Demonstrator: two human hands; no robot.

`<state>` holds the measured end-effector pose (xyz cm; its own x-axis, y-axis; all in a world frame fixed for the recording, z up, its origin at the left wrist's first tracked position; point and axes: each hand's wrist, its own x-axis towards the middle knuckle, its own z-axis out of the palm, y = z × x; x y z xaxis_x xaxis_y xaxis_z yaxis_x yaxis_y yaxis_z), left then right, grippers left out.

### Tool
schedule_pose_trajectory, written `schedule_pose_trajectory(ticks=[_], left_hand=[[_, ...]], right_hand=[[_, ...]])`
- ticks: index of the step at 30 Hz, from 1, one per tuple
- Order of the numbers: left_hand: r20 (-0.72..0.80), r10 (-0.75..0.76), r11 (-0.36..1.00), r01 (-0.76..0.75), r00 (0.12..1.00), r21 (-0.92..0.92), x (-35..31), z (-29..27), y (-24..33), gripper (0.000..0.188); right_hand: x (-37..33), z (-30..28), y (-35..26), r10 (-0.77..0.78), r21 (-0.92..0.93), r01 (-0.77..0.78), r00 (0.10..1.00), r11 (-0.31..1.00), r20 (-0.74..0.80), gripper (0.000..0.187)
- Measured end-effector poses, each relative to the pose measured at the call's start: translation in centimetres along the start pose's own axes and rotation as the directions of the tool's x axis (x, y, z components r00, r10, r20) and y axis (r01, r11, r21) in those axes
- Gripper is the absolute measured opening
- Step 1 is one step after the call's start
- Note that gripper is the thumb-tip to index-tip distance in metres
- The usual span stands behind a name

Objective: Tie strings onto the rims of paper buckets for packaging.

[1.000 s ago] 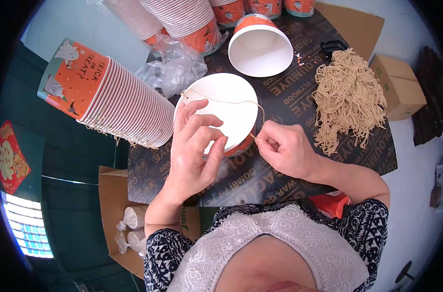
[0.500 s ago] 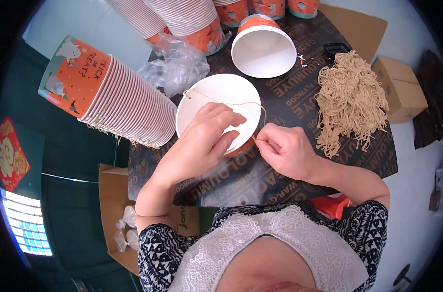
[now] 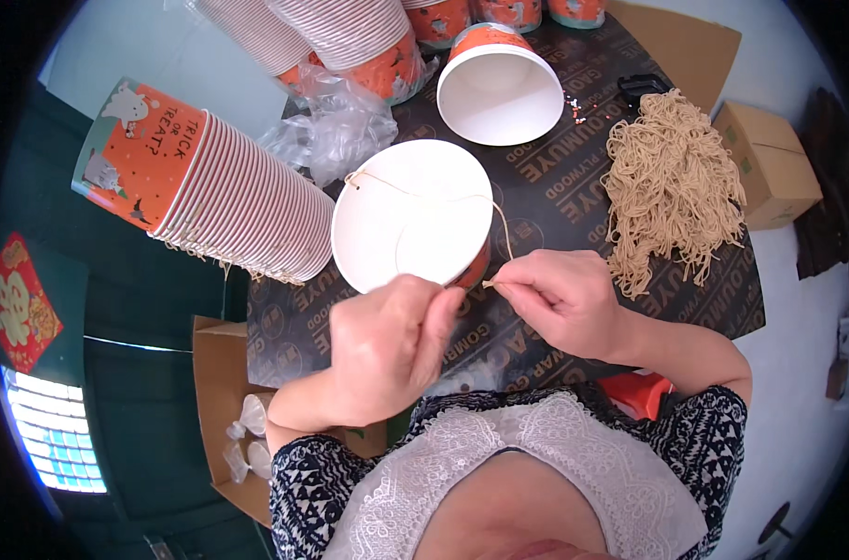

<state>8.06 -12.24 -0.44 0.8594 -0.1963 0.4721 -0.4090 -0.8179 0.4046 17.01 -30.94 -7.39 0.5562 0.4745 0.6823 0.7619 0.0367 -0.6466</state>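
Observation:
A white-lined paper bucket (image 3: 368, 233) with an orange outside stands in front of me, its mouth toward me. A thin tan string (image 3: 434, 197) comes through a hole at its upper left rim, crosses the mouth and drops over the right side. My right hand (image 3: 569, 303) pinches this string near its end between thumb and forefinger, just right of the bucket. At the bucket's lower rim, my left hand (image 3: 382, 345) is closed, thumb pressed to the curled forefinger. What it holds, if anything, is hidden.
A tall stack of orange buckets (image 3: 238, 196) leans at the left. Behind are another tipped bucket (image 3: 501, 93), more stacks (image 3: 340, 37) and clear plastic bags (image 3: 336, 131). A heap of tan strings (image 3: 676, 187) and a black object (image 3: 643, 89) lie at the right of the dark table.
My left hand has moved from over the bucket's mouth down toward me, its fingers now closed. The right hand has shifted slightly right and nearer, still pinching the string.

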Motion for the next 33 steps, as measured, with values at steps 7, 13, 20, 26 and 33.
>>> schedule_pose_trajectory(ticks=[7, 13, 20, 26, 33], left_hand=[[0.400, -0.290, 0.627, 0.488, 0.870, -0.607, -1.3, 2.8, -0.3, 0.031], [0.284, -0.331, 0.617, 0.434, 0.900, -0.656, -1.9, 4.3, -0.5, 0.020], [0.255, -0.328, 0.677, 0.414, 0.910, -0.608, -2.7, 5.1, -1.3, 0.011], [0.253, -0.346, 0.693, 0.428, 0.903, -0.580, -3.3, 5.4, -1.2, 0.005], [0.163, -0.235, 0.828, 0.285, 0.958, -0.482, -3.7, 4.8, -1.1, 0.012]], right_hand=[[-0.7, -0.1, -0.6, -0.164, -0.062, 0.165, 0.986, 0.984, 0.023, 0.015], [-1.0, 0.3, -0.1, -0.172, -0.064, 0.172, 0.985, 0.983, -0.001, 0.014], [-1.3, 0.7, 0.1, 0.006, 0.033, -0.009, 0.998, 0.999, 0.068, 0.011], [-1.4, 0.9, 0.3, 0.055, 0.037, -0.058, 0.994, 0.998, 0.089, 0.014], [-0.7, 1.4, 1.1, 0.015, -0.043, -0.016, 1.000, 0.999, -0.021, 0.019]])
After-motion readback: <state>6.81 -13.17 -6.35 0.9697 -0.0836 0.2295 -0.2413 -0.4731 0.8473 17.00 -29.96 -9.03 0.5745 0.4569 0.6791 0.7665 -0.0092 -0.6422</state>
